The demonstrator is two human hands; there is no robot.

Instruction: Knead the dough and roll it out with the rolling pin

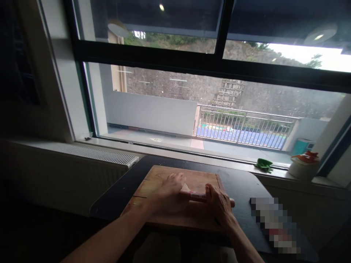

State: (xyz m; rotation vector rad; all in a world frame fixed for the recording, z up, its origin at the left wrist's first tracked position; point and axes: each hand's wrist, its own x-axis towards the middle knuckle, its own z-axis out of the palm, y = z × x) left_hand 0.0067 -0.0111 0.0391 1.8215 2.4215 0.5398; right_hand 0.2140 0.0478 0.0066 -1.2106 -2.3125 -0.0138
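A wooden rolling pin (197,196) with a red and white label lies across the wooden board (153,175). My right hand (221,201) is closed around its right part, and the pin's end pokes out beyond the fingers. To the left, my left hand (172,186) is over the board, slightly blurred, with its fingers bent around the edge of a thin pale piece of dough (185,187). The dough sits by the pin's left end, mostly covered by that hand.
The board rests on a dark table (238,182). A blurred-out flat object (274,224) lies at the table's right. A green item (263,164) and a pale pot (303,168) stand on the sill below the window. A radiator (109,157) is at the left.
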